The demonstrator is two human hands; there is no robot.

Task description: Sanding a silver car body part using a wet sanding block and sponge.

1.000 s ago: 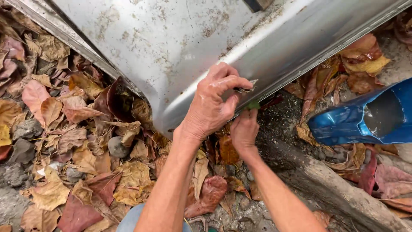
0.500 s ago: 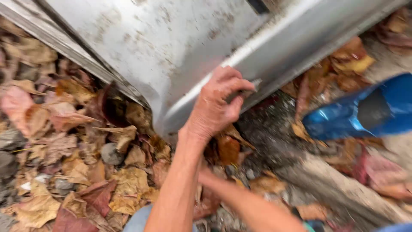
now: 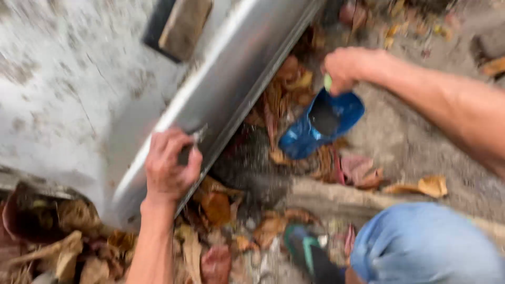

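My left hand [image 3: 169, 169] grips the lower edge of a worn silver metal panel [image 3: 231, 89] that slants across the upper left. My right hand [image 3: 344, 67] is out at the upper right, fingers closed on a small pale green object [image 3: 328, 82] just above a blue plastic container [image 3: 321, 123] lying on the ground. The picture is blurred, so the small object's kind is unclear.
Dry brown leaves [image 3: 210, 210] cover the dirt under the panel. A grey root or log [image 3: 336, 202] runs across the ground. My knee in blue jeans [image 3: 426, 247] and a dark shoe [image 3: 307, 255] sit at the bottom right.
My right hand has left the panel's underside and swung out to the blue container. The view has shifted right and turned. My left hand keeps its hold on the panel edge.
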